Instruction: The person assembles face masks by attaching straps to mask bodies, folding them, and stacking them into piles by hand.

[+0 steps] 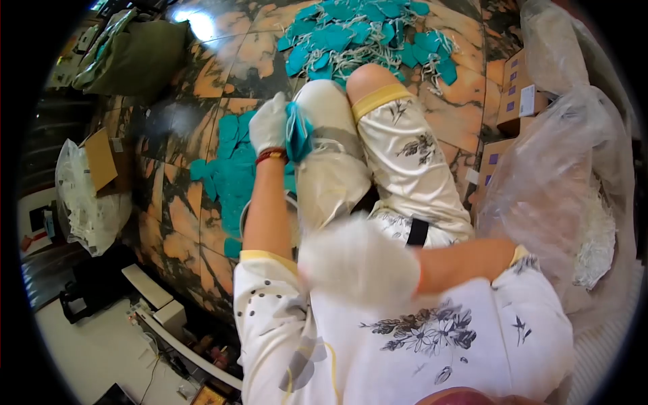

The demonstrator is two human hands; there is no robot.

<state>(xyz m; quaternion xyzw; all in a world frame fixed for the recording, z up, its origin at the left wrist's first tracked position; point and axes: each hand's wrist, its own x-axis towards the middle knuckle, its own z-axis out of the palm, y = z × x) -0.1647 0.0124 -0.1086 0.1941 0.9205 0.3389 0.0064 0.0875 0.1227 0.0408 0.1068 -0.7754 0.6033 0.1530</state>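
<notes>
both hands wear white gloves. the left hand (pixel 268 125) is beside the left knee, its fingers curled in around a small teal bundle (pixel 298 133); the right hand (pixel 361 263) is above the lap, blurred, and how far its fingers spread or whether they grip anything cannot be told.

beneath everything runs a floor (pixel 250 61) of orange and black marbled tiles. at the person's right stands a big clear plastic bag (pixel 560 148), creased and bulging. beyond the knees lies a broad heap of teal pieces (pixel 358 30), tangled with white cords. to the left of the left leg, partly behind the left forearm, a flatter spread of teal pieces (pixel 233 172) covers the tiles. farther off on the left sits an olive cloth bundle (pixel 138 61), and nearer on that side a clear bag (pixel 81 202) by a cardboard flap. a cardboard box (pixel 516 88) stands just beside the big bag. a grey band (pixel 332 138) crosses the left thigh near the teal bundle. smallest is the dark red bracelet (pixel 271 155) around the left wrist.
</notes>
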